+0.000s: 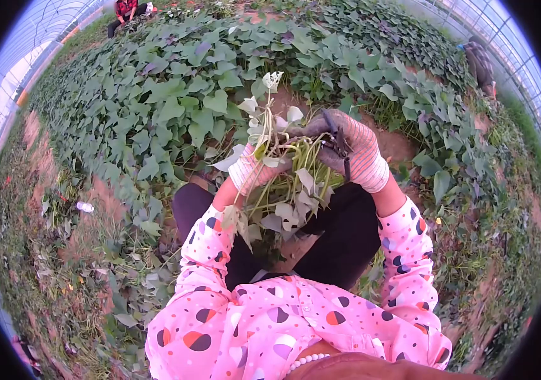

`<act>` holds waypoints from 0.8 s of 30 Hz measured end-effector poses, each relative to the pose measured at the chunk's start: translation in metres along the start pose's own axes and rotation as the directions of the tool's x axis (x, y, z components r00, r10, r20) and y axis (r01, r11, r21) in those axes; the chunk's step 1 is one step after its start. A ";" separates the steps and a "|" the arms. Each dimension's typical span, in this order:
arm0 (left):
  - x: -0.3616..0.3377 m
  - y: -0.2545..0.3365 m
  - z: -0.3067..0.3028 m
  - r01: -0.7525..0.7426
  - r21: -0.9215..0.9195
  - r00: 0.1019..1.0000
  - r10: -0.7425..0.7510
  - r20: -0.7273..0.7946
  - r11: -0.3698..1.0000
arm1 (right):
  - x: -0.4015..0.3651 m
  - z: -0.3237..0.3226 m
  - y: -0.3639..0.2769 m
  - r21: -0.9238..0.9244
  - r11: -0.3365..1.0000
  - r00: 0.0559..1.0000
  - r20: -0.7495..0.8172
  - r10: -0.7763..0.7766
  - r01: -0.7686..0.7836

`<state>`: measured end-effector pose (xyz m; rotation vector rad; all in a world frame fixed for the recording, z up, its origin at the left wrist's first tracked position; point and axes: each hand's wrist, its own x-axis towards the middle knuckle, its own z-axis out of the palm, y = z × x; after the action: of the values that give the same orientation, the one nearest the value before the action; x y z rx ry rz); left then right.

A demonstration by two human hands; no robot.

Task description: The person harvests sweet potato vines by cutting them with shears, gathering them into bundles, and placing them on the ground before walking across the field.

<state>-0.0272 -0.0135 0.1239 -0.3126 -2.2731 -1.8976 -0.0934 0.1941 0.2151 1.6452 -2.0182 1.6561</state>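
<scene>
My left hand (pixel 254 170), in a pale striped glove with dark fingers, is closed around a bunch of leafy vine cuttings (pixel 308 155). The stems hang over my lap, and some leaves show their pale undersides. On the other side, my right hand (pixel 360 152), gloved the same way, is closed on black pruning shears (pixel 340 142). Its dark fingertips touch the stems at the top of the bunch. The shears' blades are mostly hidden by the fingers and vines.
Dense heart-leaved vines (pixel 156 95) grow ahead of my knees. A white bottle-like item (pixel 85 207) lies on the ground at left. One person (pixel 128 11) sits at the far upper left, another person (pixel 479 63) at the upper right. Greenhouse framing curves along both sides.
</scene>
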 end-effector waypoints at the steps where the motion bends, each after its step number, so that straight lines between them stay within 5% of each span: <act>1: 0.001 -0.011 -0.002 -0.001 0.013 1.000 0.001 0.017 1.000 | -0.003 -0.003 0.004 0.003 0.999 0.996 0.075 0.042 -0.042; 5: 0.001 -0.012 0.000 -0.075 -0.012 0.997 0.074 -0.011 0.997 | -0.001 -0.004 -0.002 -0.073 0.997 0.993 0.118 0.022 -0.014; 7: 0.002 -0.003 0.001 -0.137 0.215 0.990 0.139 0.006 0.967 | -0.005 0.000 0.002 0.107 0.980 0.986 0.030 0.167 -0.169; 8: 0.001 0.003 0.001 -0.136 0.212 0.990 0.138 0.007 0.968 | -0.005 0.001 0.001 0.106 0.979 0.985 0.031 0.169 -0.171; 10: -0.002 0.025 0.000 -0.124 0.600 0.992 0.086 0.093 0.790 | -0.004 0.003 -0.001 -0.009 0.979 0.978 -0.038 0.205 -0.205; 12: -0.013 0.044 0.003 -0.140 0.430 0.987 0.158 -0.006 0.892 | -0.004 0.003 0.001 -0.002 0.966 0.965 -0.035 0.259 -0.259; 14: -0.016 0.049 0.004 0.063 -0.034 0.995 -0.065 -0.077 0.997 | -0.003 0.001 -0.001 -0.029 0.964 0.962 -0.082 0.262 -0.265; 15: -0.015 0.045 0.003 0.069 0.159 0.990 -0.049 -0.129 0.985 | -0.002 -0.001 0.000 -0.077 0.967 0.969 -0.072 0.236 -0.241; 16: -0.016 0.042 0.003 0.070 0.158 0.990 -0.049 -0.132 0.985 | -0.002 0.000 -0.001 -0.077 0.968 0.970 -0.069 0.235 -0.240; 18: -0.017 0.041 0.008 -0.113 0.448 0.973 0.191 -0.132 0.887 | -0.002 0.000 -0.001 0.161 0.922 0.933 -0.021 0.359 -0.351; 20: -0.017 0.035 0.009 -0.164 0.454 0.971 0.225 -0.085 0.876 | -0.003 -0.004 0.000 0.119 0.921 0.927 0.002 0.374 -0.372; 24: -0.017 0.035 0.022 -0.158 -0.113 0.979 0.140 -0.149 0.981 | -0.005 -0.011 0.003 0.005 0.902 0.902 0.045 0.430 -0.431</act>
<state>-0.0010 0.0132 0.1489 -0.3437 -1.9879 -1.9237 -0.0991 0.2046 0.2150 1.3090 -2.5417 1.7663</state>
